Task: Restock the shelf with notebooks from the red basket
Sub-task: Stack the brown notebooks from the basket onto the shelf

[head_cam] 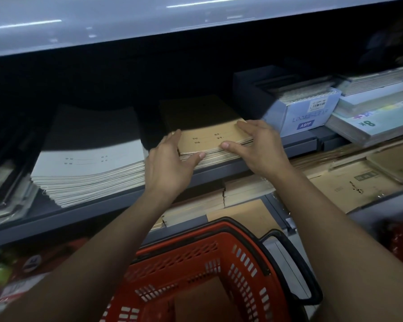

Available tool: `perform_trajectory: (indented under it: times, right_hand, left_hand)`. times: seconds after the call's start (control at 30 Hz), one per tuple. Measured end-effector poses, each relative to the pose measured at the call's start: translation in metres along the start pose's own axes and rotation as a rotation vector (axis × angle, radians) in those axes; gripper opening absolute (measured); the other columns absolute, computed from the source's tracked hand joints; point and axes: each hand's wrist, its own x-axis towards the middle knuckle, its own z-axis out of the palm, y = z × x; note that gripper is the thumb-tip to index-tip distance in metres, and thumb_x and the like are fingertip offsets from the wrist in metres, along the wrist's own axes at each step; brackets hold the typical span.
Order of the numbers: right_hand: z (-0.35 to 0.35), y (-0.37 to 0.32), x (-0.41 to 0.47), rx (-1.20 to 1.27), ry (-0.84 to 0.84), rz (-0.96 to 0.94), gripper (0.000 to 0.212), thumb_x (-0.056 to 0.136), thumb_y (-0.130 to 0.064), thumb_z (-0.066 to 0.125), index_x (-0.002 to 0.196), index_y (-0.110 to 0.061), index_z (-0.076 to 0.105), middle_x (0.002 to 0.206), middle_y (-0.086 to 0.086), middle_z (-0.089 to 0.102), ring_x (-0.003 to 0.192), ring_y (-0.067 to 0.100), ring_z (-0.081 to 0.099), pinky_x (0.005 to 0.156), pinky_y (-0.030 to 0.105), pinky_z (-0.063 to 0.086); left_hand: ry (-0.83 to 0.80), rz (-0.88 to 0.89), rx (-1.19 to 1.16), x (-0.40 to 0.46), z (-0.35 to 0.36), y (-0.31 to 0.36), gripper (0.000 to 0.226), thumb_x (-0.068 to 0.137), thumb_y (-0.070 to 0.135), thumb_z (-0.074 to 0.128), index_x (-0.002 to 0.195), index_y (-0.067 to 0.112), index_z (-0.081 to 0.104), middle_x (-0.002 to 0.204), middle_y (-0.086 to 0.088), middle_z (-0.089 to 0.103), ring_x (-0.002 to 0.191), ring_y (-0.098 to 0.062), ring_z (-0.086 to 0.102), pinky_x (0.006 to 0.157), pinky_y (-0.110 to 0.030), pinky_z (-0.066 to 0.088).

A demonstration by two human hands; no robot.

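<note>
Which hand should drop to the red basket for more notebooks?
Probably the left hand: it sits nearer the red basket, only flanking the brown notebook stack. The right hand spans the stack's top and front edge, so it can steady it.

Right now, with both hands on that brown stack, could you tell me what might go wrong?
1. The brown notebook stack sits at the shelf edge, fanned unevenly; loose copies may slide off toward the red basket.
2. The left hand and right hand only press its sides, so pushing may buckle covers.
</note>
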Motion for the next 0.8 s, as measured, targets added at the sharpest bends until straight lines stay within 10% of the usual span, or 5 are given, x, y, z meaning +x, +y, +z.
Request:
perform_trajectory:
  times: [0.23,0.43,0.8]
  right_hand:
    - [0.000,-0.004,-0.003,-0.068,-0.036,-0.035,0.075,0.090,-0.059,0.068,0.150,-0.017,0.052,0.159,0.014,0.041,0.148,0.029,0.035,0.118,0.039,0.030]
    - [0.000,-0.003,-0.007,-0.011,-0.081,0.001,0.076,0.093,-0.062,0.062,0.156,-0.024,0.042,0.161,0.015,0.033,0.151,0.032,0.028,0.120,0.045,0.029]
    - [-0.013,-0.008,-0.032,-0.083,-0.013,-0.035,0.081,0.092,-0.064,0.060,0.158,-0.022,0.036,0.154,0.012,0.041,0.144,0.030,0.035,0.113,0.049,0.041]
  left_hand:
    - [0.035,0.020,-0.022,-0.006,0.000,0.005,0.061,0.090,0.042,0.074,0.141,0.015,0.056,0.122,-0.002,0.069,0.099,-0.023,0.065,0.086,-0.042,0.057]
    - [0.007,-0.020,-0.084,-0.010,0.005,-0.002,0.072,0.088,0.034,0.077,0.149,0.015,0.044,0.140,-0.003,0.056,0.127,-0.020,0.053,0.108,-0.042,0.047]
    - [-0.062,0.039,-0.107,-0.043,-0.020,-0.008,0.076,0.087,0.034,0.077,0.151,0.024,0.038,0.139,0.006,0.048,0.123,-0.009,0.051,0.104,-0.036,0.051]
